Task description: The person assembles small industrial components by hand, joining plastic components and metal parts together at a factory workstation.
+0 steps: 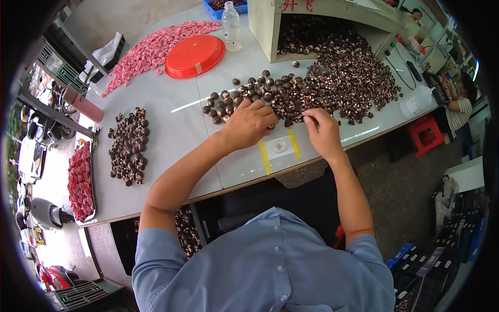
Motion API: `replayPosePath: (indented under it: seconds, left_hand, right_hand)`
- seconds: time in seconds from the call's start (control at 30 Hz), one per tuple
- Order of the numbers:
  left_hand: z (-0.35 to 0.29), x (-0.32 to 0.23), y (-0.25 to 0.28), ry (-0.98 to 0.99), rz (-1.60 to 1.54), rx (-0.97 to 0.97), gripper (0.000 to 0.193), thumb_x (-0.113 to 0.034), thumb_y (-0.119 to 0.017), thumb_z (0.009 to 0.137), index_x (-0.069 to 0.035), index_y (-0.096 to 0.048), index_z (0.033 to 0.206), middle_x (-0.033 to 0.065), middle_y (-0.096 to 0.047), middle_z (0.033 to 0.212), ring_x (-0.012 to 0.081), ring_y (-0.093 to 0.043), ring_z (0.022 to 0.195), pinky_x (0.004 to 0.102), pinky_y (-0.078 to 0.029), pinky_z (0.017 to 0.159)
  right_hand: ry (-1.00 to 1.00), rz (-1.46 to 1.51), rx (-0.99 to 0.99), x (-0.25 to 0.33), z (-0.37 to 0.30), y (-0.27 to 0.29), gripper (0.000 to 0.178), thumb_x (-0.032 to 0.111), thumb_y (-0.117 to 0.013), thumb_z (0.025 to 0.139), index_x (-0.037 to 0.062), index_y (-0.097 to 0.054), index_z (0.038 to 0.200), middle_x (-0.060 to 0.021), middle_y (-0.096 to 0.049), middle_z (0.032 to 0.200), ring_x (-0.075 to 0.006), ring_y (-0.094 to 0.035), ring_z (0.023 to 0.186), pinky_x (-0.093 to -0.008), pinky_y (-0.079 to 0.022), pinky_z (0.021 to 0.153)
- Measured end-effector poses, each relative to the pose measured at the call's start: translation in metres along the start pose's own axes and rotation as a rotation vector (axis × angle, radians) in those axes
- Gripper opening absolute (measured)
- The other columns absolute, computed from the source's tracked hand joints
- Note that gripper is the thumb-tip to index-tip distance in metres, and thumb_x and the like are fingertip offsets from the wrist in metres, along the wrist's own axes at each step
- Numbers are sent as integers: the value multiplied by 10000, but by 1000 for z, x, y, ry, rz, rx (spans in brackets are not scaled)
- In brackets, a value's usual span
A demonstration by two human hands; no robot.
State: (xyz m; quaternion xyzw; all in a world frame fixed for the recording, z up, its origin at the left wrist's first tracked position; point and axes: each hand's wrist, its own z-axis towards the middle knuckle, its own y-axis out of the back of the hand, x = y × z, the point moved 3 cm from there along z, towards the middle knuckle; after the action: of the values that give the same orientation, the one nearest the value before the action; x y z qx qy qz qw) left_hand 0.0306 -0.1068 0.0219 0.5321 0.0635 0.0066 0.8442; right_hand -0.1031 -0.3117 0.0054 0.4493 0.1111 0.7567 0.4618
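Note:
My left hand (250, 124) is closed, its fingers curled around a dark brown round piece (271, 126) that shows only in part at the fingertips. My right hand (324, 132) is pinched, thumb against forefinger, beside the pile; anything between those fingertips is too small to make out. Just beyond both hands lies a heap of small dark, whitish and reddish pieces (332, 78). Larger dark brown balls (223, 106) are spread left of that heap. On the tabletop between my wrists sits a small clear round disc (280, 146), flanked by two yellow tape strips (265, 157).
A pale wooden box (264, 31) spills the heap from its opening. Farther left are a red plastic lid (195, 56), a clear bottle (231, 28), pink pieces (150, 49), a dark assembled cluster (129, 148) and a tray of red pieces (80, 182). A red stool (426, 136) stands right.

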Motion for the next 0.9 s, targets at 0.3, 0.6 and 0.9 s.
replayPosePath:
  seconds: [0.3, 0.6, 0.9]
  left_hand:
    - [-19, -11, 26, 146, -347, -28, 309, 8, -773, 836, -63, -709, 1129, 103, -626, 997, 295, -664, 887, 383, -555, 734]
    - [-67, -17, 37, 414, -620, 143, 279, 27, -704, 856, -57, -779, 1111, 92, -613, 1023, 221, -648, 909, 331, -569, 700]
    - [-75, -21, 24, 355, -610, 16, 281, 27, -703, 862, -51, -762, 1125, 108, -669, 1096, 268, -701, 834, 397, -585, 719]
  right_hand:
    - [205, -205, 157, 21, -11, -22, 253, 32, -755, 890, 61, -745, 1141, -79, -667, 996, -311, -683, 924, -443, -553, 794]
    - [183, -237, 230, 31, -8, 8, 294, 62, -784, 878, 60, -733, 1168, -88, -669, 996, -314, -679, 953, -448, -547, 843]
    - [104, -346, 494, 28, 1, -4, 217, 101, -766, 915, 59, -722, 1124, -91, -679, 1044, -330, -701, 962, -447, -571, 833]
